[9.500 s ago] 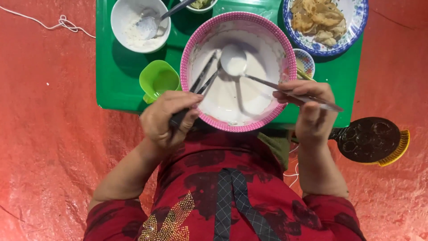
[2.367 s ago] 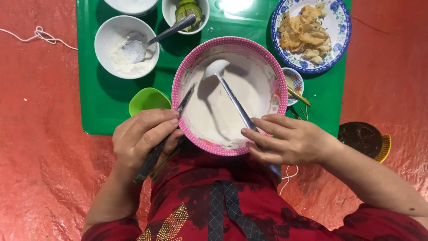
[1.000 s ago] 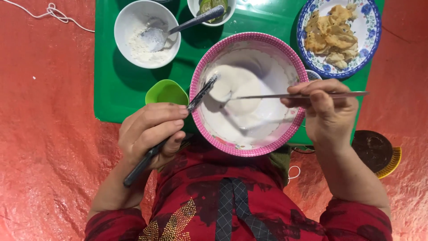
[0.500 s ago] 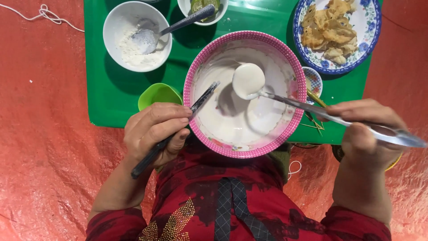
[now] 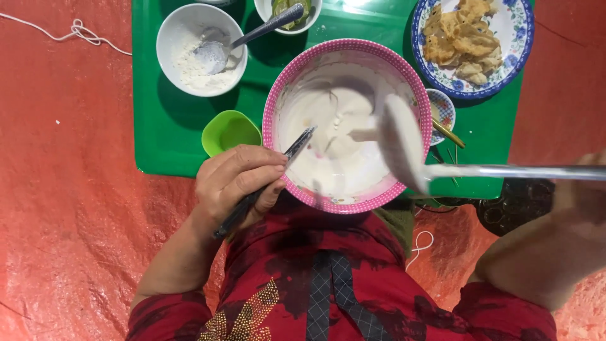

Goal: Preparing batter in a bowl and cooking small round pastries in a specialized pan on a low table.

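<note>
Landmark: the pink-rimmed bowl of white batter, sitting on the green tray straight ahead of the person.

Left hand sits at the bowl's near-left rim, fingers closed around a dark pair of tongs. The tongs run diagonally, handle end down by the wrist, tips resting over the rim and pointing into the batter.

Right hand is well off to the right of the bowl, partly out of frame and blurred; it looks closed on the handle of a metal ladle, though the grip itself is hard to make out. Ladle's long axis lies nearly level, left to right: handle out past the tray's right edge, cup coated in batter and lifted above the bowl's right half. The left hand is the nearer one to the bowl.

Around the bowl: small green cup just beside its left rim, white bowl of flour with a spoon to the far left, plate of fried pieces to the far right, dark round mould at the near right off the tray.

Versus half a second ago: the ladle cup was lying low in the batter near the bowl's middle; now it is raised and shifted toward the right rim. Right hand has drawn further right. Left hand and tongs unchanged.
</note>
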